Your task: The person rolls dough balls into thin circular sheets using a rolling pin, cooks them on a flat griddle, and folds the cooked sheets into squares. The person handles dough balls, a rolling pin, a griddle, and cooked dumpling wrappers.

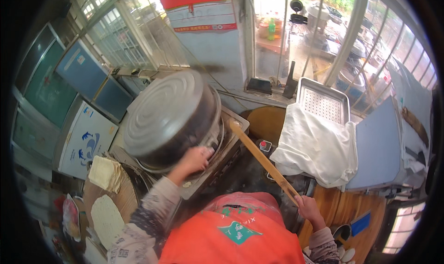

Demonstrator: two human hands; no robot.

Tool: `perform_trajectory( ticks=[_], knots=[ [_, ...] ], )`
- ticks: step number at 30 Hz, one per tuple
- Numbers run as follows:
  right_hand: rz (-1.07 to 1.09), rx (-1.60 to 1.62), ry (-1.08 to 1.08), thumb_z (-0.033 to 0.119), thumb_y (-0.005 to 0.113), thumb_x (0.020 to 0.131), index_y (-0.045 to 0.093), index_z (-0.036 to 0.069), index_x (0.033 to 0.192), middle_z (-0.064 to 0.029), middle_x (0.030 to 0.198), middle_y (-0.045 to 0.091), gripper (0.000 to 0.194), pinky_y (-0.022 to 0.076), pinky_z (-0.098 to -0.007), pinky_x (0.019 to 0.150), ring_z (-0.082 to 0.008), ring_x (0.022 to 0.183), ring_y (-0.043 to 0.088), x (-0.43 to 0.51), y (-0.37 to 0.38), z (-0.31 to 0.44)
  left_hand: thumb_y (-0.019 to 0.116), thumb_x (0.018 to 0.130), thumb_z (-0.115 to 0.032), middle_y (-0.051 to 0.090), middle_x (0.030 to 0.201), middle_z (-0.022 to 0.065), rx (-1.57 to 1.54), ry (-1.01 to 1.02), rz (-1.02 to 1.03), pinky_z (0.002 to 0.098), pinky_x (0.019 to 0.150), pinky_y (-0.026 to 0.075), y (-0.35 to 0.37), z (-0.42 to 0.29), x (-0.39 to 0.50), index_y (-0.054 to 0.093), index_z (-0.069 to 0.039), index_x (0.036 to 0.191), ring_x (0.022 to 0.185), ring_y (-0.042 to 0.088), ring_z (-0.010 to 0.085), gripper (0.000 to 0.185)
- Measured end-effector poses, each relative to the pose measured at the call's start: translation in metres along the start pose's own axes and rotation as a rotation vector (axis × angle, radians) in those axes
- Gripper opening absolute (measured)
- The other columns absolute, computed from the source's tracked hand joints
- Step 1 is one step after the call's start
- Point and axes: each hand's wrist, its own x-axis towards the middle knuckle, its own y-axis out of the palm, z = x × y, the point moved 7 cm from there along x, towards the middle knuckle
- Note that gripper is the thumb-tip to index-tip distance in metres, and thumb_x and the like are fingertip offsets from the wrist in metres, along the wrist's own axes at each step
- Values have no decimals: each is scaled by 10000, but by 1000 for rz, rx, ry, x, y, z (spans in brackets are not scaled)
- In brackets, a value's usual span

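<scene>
My left hand point(195, 160) grips the near side of a large round metal lid point(166, 115), at what looks like a dark handle. The lid has a ringed silver top and a darkened side, and it looks slightly blurred. It is tilted over a round griddle, whose metal rim point(221, 125) shows along the right. My right hand point(308, 208) holds one end of a long flat wooden stick point(265, 161). The stick's far end reaches the corner of the metal stove top point(239, 123). Whatever lies under the lid is hidden.
Stacked flatbreads point(105, 174) and one flat oval dough sheet point(107, 219) lie on a round wooden board point(130, 194) at left. At right, white cloth point(315, 146) partly covers a perforated metal tray point(321, 102). A blue-handled scraper point(360, 223) rests on a wooden table point(321, 198).
</scene>
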Motion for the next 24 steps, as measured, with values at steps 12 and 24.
perform_trajectory(
  ticks=[12,24],
  knots=[
    [222,-609,-146,475,572,1039,722,-28,798,-161,627,673,578,549,-441,676,-312,619,690,48,-133,173,490,1063,-510,716,929,178,976,477,-1507,530,742,535,-384,-216,-60,659,-83,915,902,683,409,482],
    [174,-412,-363,439,558,1051,739,34,902,-251,760,696,469,551,-498,694,-415,748,706,147,34,113,347,1082,-571,766,1009,139,963,281,-1708,523,773,571,-475,-218,-38,759,-156,977,944,718,395,595]
  ],
)
